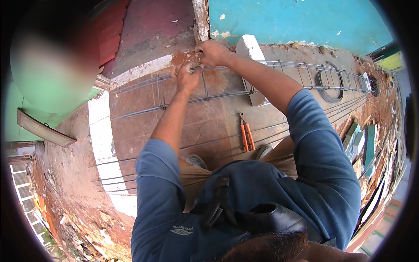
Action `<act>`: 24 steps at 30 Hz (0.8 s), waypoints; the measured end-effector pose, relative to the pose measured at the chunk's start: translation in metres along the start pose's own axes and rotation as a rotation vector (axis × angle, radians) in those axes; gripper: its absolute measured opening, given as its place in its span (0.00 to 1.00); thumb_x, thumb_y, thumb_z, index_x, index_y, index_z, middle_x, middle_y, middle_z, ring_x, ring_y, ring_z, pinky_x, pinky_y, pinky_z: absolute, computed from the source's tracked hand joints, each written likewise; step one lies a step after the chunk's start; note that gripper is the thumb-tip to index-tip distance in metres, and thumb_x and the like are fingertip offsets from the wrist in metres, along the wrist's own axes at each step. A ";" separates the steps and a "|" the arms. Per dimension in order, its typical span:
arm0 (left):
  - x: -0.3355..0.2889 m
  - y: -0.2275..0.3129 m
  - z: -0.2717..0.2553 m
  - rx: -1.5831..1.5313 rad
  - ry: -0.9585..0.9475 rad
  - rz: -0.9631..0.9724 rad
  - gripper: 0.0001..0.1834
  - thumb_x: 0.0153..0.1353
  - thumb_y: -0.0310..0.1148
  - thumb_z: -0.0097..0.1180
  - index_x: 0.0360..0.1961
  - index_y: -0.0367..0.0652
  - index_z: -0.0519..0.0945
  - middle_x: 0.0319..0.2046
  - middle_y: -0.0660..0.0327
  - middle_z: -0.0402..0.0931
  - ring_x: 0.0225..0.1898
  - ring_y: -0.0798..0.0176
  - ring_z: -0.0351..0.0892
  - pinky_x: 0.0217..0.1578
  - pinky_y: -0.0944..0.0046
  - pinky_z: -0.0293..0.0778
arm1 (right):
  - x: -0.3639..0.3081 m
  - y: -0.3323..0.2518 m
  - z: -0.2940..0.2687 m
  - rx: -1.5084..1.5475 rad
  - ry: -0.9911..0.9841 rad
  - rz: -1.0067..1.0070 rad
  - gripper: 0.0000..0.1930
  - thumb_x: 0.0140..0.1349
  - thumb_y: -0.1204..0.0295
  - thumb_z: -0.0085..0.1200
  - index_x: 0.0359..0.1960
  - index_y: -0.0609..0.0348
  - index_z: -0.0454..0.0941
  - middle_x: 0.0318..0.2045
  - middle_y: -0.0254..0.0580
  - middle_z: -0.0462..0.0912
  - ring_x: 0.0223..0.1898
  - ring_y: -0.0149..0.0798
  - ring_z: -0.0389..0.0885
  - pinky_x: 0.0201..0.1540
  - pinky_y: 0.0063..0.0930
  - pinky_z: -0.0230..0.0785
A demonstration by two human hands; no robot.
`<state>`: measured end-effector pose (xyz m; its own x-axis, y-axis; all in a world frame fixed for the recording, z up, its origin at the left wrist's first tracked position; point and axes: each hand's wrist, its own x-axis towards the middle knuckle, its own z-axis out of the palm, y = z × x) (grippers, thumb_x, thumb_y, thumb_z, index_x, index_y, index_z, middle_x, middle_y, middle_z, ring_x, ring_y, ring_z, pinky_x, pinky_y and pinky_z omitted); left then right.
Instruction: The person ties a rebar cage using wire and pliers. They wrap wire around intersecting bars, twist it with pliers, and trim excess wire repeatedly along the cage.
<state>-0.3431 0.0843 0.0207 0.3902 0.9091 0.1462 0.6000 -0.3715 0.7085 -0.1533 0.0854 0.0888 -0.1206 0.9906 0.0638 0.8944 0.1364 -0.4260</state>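
A long rebar cage (227, 95), made of thin steel bars with square stirrups, lies across the floor in front of me. My left hand (187, 78) is closed at its far upper bar, beside a stirrup (205, 85). Just beyond and to the right, my right hand (212, 53) is closed in a pinch, its fingertips close to the left ones. Whatever is between the right fingers is too small to make out. Orange-handled pincers (247, 134) lie on the floor between the cage and my feet.
A white block (249, 46) stands under the cage, right of my hands. A wire coil (321, 94) lies farther right. Loose bars (126, 160) run across the floor near my feet. A wooden post (201, 22) rises by the turquoise wall (297, 22). Scrap wood (371, 148) lies at right.
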 end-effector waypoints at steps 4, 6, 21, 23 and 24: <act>0.003 -0.001 0.011 0.045 0.087 -0.025 0.13 0.67 0.47 0.67 0.45 0.55 0.93 0.53 0.57 0.88 0.68 0.55 0.74 0.79 0.43 0.35 | -0.003 0.003 -0.002 -0.287 -0.129 0.107 0.16 0.65 0.65 0.62 0.41 0.69 0.88 0.42 0.65 0.90 0.50 0.62 0.90 0.52 0.54 0.80; 0.007 -0.010 0.011 0.041 0.099 0.027 0.12 0.67 0.46 0.67 0.46 0.55 0.93 0.54 0.57 0.88 0.68 0.55 0.74 0.79 0.43 0.37 | 0.009 -0.001 0.000 -0.218 -0.343 -0.031 0.16 0.68 0.64 0.62 0.44 0.68 0.88 0.42 0.59 0.91 0.47 0.56 0.91 0.51 0.52 0.81; 0.027 -0.024 0.018 -0.122 -0.124 -0.028 0.25 0.77 0.55 0.59 0.53 0.43 0.90 0.35 0.62 0.88 0.48 0.61 0.84 0.62 0.50 0.55 | -0.205 0.027 0.008 0.986 -0.938 0.709 0.43 0.72 0.29 0.52 0.47 0.67 0.87 0.42 0.60 0.91 0.52 0.48 0.91 0.54 0.49 0.83; 0.025 -0.026 0.026 -0.152 -0.026 0.052 0.27 0.77 0.54 0.60 0.53 0.37 0.89 0.30 0.62 0.86 0.43 0.65 0.82 0.50 0.59 0.72 | -0.273 0.031 0.100 0.109 -0.862 0.715 0.48 0.68 0.26 0.53 0.56 0.69 0.82 0.44 0.63 0.89 0.54 0.54 0.90 0.58 0.51 0.83; 0.027 -0.022 0.021 -0.153 -0.134 -0.016 0.26 0.78 0.53 0.59 0.56 0.38 0.89 0.37 0.57 0.89 0.47 0.63 0.84 0.54 0.58 0.73 | -0.302 0.030 0.131 0.007 -0.818 0.773 0.49 0.67 0.27 0.57 0.63 0.69 0.76 0.50 0.65 0.86 0.57 0.56 0.89 0.59 0.53 0.82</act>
<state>-0.3312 0.1133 -0.0055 0.4773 0.8774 0.0480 0.4979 -0.3151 0.8080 -0.1467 -0.2085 -0.0616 0.2164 0.5147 -0.8296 0.8493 -0.5184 -0.1001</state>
